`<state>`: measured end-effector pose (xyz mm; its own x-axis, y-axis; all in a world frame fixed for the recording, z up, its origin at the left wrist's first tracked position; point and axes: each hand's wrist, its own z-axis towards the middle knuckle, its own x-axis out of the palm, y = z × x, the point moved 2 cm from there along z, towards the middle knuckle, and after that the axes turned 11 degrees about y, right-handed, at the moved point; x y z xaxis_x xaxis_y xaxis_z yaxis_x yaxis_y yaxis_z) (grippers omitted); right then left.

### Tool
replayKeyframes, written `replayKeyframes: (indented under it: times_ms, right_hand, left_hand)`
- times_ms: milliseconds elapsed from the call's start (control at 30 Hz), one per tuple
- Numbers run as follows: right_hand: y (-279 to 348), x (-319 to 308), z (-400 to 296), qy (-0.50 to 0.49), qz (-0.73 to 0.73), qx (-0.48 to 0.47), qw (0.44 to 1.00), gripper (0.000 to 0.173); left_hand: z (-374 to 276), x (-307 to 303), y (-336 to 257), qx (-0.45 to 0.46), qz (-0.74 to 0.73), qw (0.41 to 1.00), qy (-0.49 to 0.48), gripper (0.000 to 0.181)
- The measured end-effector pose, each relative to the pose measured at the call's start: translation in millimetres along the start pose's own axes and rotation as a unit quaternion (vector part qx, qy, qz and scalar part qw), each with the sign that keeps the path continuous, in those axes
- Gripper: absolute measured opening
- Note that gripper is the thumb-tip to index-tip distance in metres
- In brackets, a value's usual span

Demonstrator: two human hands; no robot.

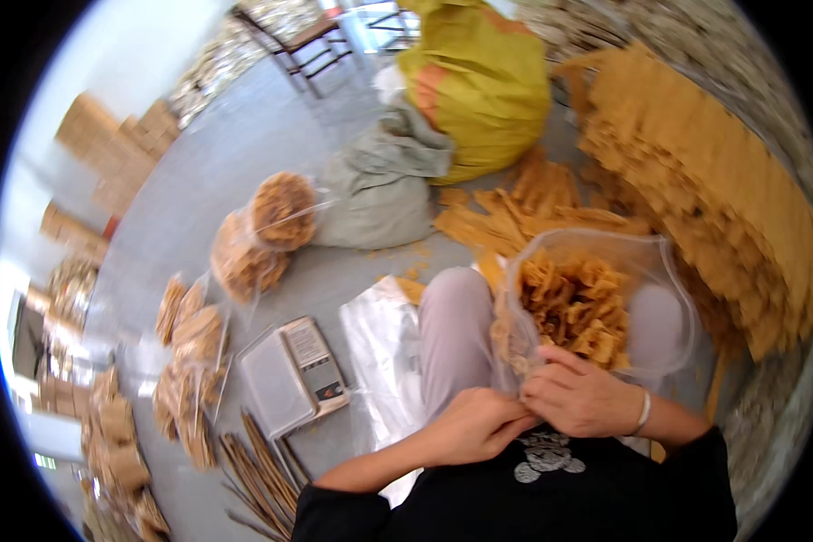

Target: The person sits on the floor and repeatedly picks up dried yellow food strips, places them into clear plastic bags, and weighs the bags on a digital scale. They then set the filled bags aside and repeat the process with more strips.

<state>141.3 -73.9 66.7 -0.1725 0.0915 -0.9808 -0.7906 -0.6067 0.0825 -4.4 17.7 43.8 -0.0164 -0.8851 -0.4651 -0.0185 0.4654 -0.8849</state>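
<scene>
A clear plastic bag point(681, 318) rests across my lap, its wide mouth spread, with crinkled orange-brown dried pieces point(572, 305) inside. My left hand point(477, 427) is at the bag's near left edge, fingers bent and close against my other hand. My right hand point(576, 393), with a pale bracelet at its wrist, pinches the bag's plastic rim between thumb and fingers. What the left fingertips hold is partly hidden. Flat, long orange-brown sheets point(542, 203) lie loose on the floor beyond my knees.
A digital scale point(298, 379) and thin brown sticks point(264, 474) lie left. Filled clear bags point(281, 210) stand farther off, near a grey-green sack point(379, 183) and a yellow sack point(494, 88). A tall stack of orange-brown sheets point(704, 149) rises at right; a chair point(305, 40) stands behind.
</scene>
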Motion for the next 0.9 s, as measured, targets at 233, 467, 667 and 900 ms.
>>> replayKeyframes:
  times_ms: [233,467,667,900]
  right_hand:
    - [-11.1,20.1,-1.8,-0.003,-0.046,-0.031,0.998,0.013]
    - [-35.8,42.9,-11.3,0.000,-0.090,-0.007,0.996,0.011]
    - [-47.4,40.1,-14.0,-0.001,-0.152,0.013,0.988,0.015]
    - [-52.8,36.5,-14.4,0.034,-0.142,0.029,0.989,0.016]
  left_hand:
    - [-11.4,8.5,8.3,-0.051,0.077,0.996,-0.004,0.018]
    - [-34.3,24.8,39.7,-0.113,0.026,0.993,0.003,0.022]
    - [-28.9,5.7,38.4,-0.160,0.066,0.983,0.060,0.031]
    - [38.2,-8.9,14.5,-0.111,0.242,0.961,-0.081,0.025]
